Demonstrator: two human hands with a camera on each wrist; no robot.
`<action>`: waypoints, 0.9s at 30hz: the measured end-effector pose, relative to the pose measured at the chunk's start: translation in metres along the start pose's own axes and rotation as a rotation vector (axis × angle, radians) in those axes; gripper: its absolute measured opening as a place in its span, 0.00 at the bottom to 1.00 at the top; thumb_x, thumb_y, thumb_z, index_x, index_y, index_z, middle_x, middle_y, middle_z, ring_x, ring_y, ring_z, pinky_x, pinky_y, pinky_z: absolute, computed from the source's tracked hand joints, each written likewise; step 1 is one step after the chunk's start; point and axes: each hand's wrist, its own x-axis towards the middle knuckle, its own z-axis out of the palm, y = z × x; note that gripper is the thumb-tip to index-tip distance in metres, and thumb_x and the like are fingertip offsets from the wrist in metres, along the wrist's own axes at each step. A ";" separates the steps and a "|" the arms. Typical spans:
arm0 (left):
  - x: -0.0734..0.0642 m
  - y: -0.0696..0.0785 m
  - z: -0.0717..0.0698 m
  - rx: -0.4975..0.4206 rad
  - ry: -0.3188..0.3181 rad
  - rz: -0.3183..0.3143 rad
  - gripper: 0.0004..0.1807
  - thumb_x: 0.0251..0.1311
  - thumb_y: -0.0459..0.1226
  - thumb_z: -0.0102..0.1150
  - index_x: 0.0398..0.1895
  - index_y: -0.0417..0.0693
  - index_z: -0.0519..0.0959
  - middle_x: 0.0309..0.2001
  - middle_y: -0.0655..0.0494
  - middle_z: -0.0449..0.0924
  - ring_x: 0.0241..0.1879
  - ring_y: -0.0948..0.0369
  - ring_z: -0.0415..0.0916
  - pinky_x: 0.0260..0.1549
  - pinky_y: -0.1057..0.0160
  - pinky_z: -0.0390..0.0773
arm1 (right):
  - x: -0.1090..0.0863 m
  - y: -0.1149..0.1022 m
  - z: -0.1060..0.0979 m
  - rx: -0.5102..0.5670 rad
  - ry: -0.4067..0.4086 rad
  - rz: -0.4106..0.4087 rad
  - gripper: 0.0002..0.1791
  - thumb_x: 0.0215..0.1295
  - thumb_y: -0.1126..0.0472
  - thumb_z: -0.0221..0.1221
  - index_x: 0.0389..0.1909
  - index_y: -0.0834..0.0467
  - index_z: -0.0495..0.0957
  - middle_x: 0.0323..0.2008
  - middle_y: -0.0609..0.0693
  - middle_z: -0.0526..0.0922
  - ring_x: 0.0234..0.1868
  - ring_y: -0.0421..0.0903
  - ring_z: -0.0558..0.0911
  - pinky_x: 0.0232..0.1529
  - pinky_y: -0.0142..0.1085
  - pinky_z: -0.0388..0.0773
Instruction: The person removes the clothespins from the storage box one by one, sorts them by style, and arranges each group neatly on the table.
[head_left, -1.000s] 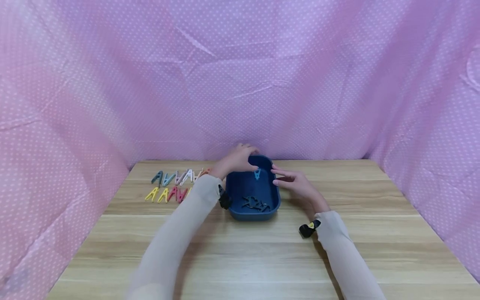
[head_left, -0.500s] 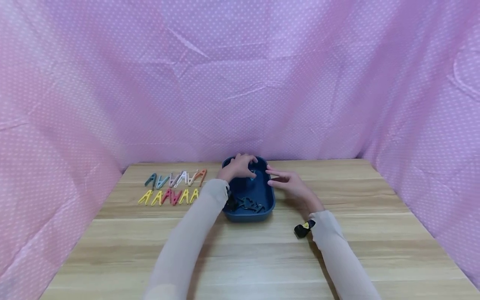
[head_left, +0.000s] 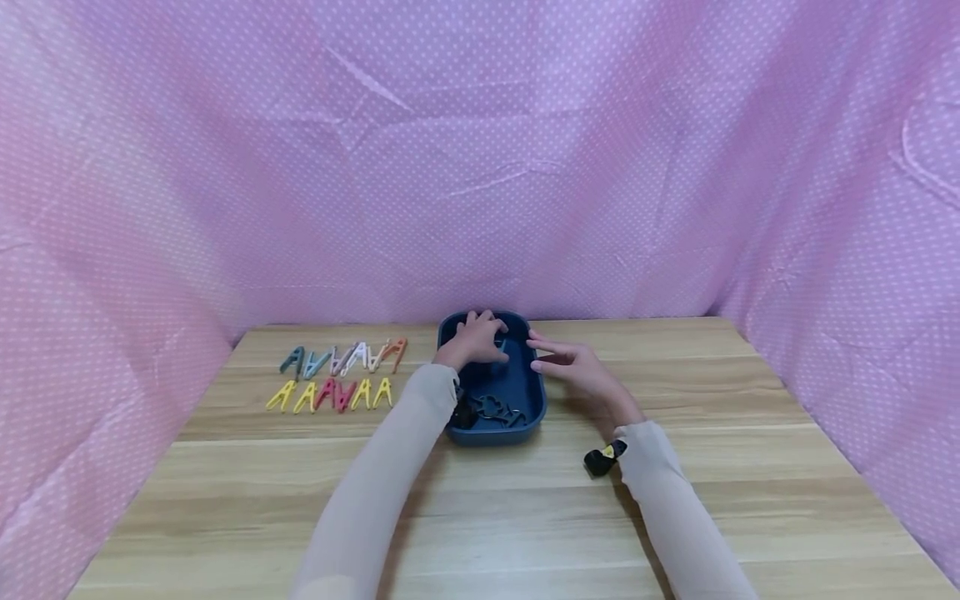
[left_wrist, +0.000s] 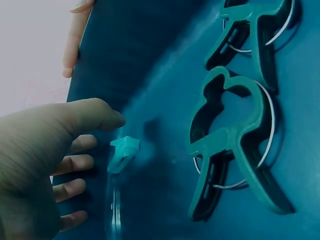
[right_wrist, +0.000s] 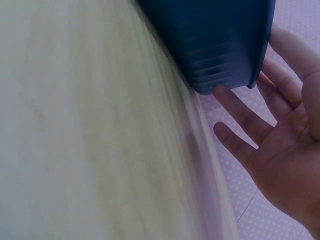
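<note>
A dark blue rectangular bin (head_left: 491,437) stands near the back of the table. My left hand (head_left: 477,342) reaches into its far part with thumb and fingers spread. In the left wrist view, a small light-blue clothespin (left_wrist: 124,153) lies just off the thumb and fingertips, with a gap between. Larger dark green spring clips (left_wrist: 235,132) with wire rings lie in the near part of the bin. My right hand (head_left: 581,372) is at the bin's right side, its extended fingers (right_wrist: 240,112) resting against the outer wall and rim.
Two rows of small clothespins lie left of the bin: blue, white and orange ones (head_left: 360,356) behind, yellow and red ones (head_left: 335,394) in front. A pink dotted curtain (head_left: 480,167) hangs right behind the wooden table (head_left: 525,525).
My left hand has come from the far left rim down into the bin, over the small clothespin. The right hand stays at the bin's side. The head view has shifted slightly.
</note>
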 end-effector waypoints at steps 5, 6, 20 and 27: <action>0.001 0.001 0.002 0.019 -0.035 -0.014 0.31 0.63 0.47 0.67 0.69 0.51 0.73 0.69 0.49 0.67 0.67 0.47 0.59 0.70 0.40 0.60 | 0.001 0.001 0.000 0.000 0.002 -0.007 0.28 0.70 0.52 0.63 0.70 0.54 0.74 0.76 0.42 0.65 0.76 0.50 0.67 0.75 0.52 0.60; 0.001 0.001 0.002 0.025 -0.043 -0.014 0.31 0.63 0.47 0.66 0.69 0.51 0.73 0.69 0.50 0.67 0.67 0.47 0.59 0.71 0.40 0.59 | 0.001 0.001 0.000 -0.001 0.002 -0.007 0.28 0.70 0.52 0.63 0.70 0.53 0.74 0.76 0.42 0.65 0.76 0.50 0.67 0.75 0.52 0.60; 0.006 0.001 0.005 0.040 -0.077 -0.001 0.31 0.61 0.44 0.69 0.68 0.51 0.75 0.68 0.49 0.70 0.64 0.47 0.60 0.67 0.42 0.60 | 0.001 0.001 0.001 -0.010 -0.001 -0.011 0.28 0.71 0.54 0.63 0.70 0.53 0.74 0.76 0.42 0.65 0.74 0.50 0.71 0.75 0.51 0.62; 0.004 0.002 0.004 0.074 -0.067 -0.021 0.30 0.61 0.44 0.69 0.67 0.52 0.76 0.67 0.48 0.72 0.65 0.47 0.62 0.70 0.41 0.59 | 0.000 0.002 0.001 -0.016 -0.001 -0.001 0.27 0.72 0.53 0.62 0.70 0.50 0.74 0.76 0.42 0.66 0.72 0.52 0.73 0.74 0.52 0.64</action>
